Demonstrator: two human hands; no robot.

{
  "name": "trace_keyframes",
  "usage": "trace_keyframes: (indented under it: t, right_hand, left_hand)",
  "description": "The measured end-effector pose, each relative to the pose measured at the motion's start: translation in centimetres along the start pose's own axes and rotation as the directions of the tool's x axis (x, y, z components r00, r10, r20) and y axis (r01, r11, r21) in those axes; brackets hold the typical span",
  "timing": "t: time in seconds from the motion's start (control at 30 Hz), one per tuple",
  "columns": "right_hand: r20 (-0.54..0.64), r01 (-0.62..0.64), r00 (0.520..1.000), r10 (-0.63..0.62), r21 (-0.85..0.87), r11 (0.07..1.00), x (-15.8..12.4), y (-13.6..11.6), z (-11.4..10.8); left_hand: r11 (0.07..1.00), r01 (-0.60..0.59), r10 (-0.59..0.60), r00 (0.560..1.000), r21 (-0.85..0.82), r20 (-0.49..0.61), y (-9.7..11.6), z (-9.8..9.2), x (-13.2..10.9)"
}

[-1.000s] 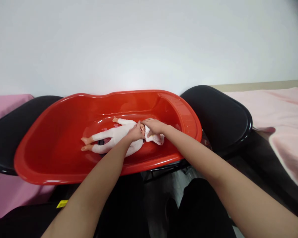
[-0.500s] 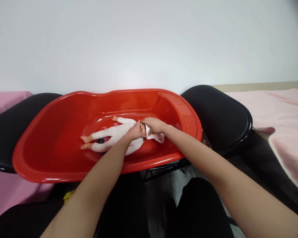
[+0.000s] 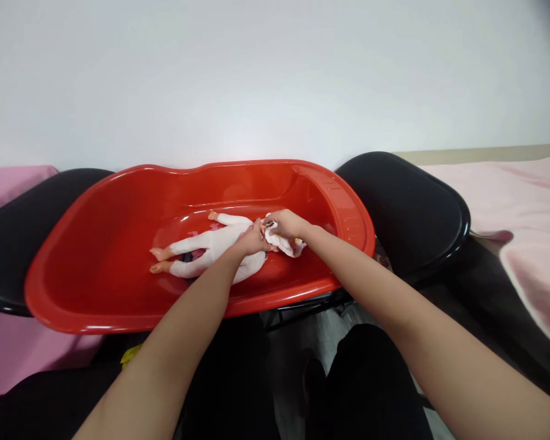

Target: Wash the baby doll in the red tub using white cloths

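Inside the red tub (image 3: 105,256), white-clad doll (image 3: 227,237) lies stretched out on the bottom, feet twd your L, head end twd your R, one arm flung out twd the wall. Your L hand (image 3: 255,238) is at the doll's neck/upper chest, fingers up near the chin; can't tell if it's actually gripping or just resting there, as your own hand & wrist block the view. Your R hand (image 3: 284,223) is right beside it, thumb & fingers pinched on the white cloth (image 3: 288,245), which is bunched at the doll's head w/ its loose end hanging twd the R end of the tub. Head itself mostly hidden by hands & cloth. Step in hand, judging by this: working the cloth at the head w/ R while L steadies the doll. Next move prob. calls for a firm but gentle L hand under or beside the neck, so the head doesn't roll, & a light R pinch w/ enough slack that the cloth doesn't drag on the doll. Watch the fingertips: both hands are v. close & could snag each other. Dark/pink patch (image 3: 191,256) btwn the doll's legs, unclear what. Black seats (image 3: 401,214) flank the tub, pale pink blanket (image 3: 508,195) farther R.
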State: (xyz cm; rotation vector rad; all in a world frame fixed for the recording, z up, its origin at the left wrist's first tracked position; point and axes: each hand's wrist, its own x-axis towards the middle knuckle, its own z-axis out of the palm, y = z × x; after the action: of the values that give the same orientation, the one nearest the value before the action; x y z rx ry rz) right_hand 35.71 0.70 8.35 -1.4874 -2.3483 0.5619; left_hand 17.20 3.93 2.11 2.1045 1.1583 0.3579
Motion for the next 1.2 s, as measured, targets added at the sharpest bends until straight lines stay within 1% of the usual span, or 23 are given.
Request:
trace_keyframes:
  t: [0.13,0.23,0.37,0.47,0.6,0.73,0.87,0.93,1.03,1.2]
  right_hand:
    - [0.011,-0.018,1.000,0.018,-0.001,1.000,0.1,0.3,-0.1]
    - [0.035,-0.017,0.999,0.017,-0.002,1.000,0.3,1.2,0.3]
    - [0.073,0.038,0.997,-0.031,-0.102,0.994,0.7,2.9,1.4]
    - [0.078,0.079,0.994,-0.070,-0.122,0.989,1.0,3.6,1.7]
    - [0.076,0.105,0.992,-0.099,-0.078,0.991,0.9,3.1,1.2]
    - [0.053,0.047,0.998,-0.046,-0.024,0.999,0.7,2.3,0.5]
    - [0.050,0.031,0.998,-0.030,-0.010,0.999,0.5,2.3,0.4]
    - [0.035,-0.022,0.999,0.022,0.006,1.000,0.4,2.4,0.5]
    - [0.050,-0.092,0.994,0.092,-0.021,0.996,0.2,2.3,0.5]
    - [0.071,-0.041,0.996,0.048,-0.088,0.995,0.1,1.5,0.0]
  left_hand:
    - [0.999,0.041,-0.041,0.999,0.018,0.010,-0.1,0.0,0.1]
    - [0.995,0.065,-0.066,0.998,0.075,0.011,-0.1,0.1,0.1]
    - [0.989,0.073,-0.074,0.997,0.129,0.008,0.0,0.2,0.1]
    - [0.988,0.081,-0.081,0.997,0.130,-0.001,0.0,0.2,0.1]
    - [0.994,0.050,-0.051,0.999,0.100,0.007,-0.5,0.3,0.3]
    - [0.995,0.064,-0.064,0.998,0.075,0.005,-0.8,0.4,0.5]
    - [0.994,0.076,-0.077,0.997,0.079,0.005,-0.5,0.4,0.5]
    - [0.992,0.085,-0.087,0.996,0.089,0.010,-0.2,0.3,0.3]
    - [0.988,0.102,-0.105,0.994,0.112,0.022,0.1,0.1,0.1]
    - [0.991,0.089,-0.092,0.996,0.101,0.021,0.0,0.1,0.0]
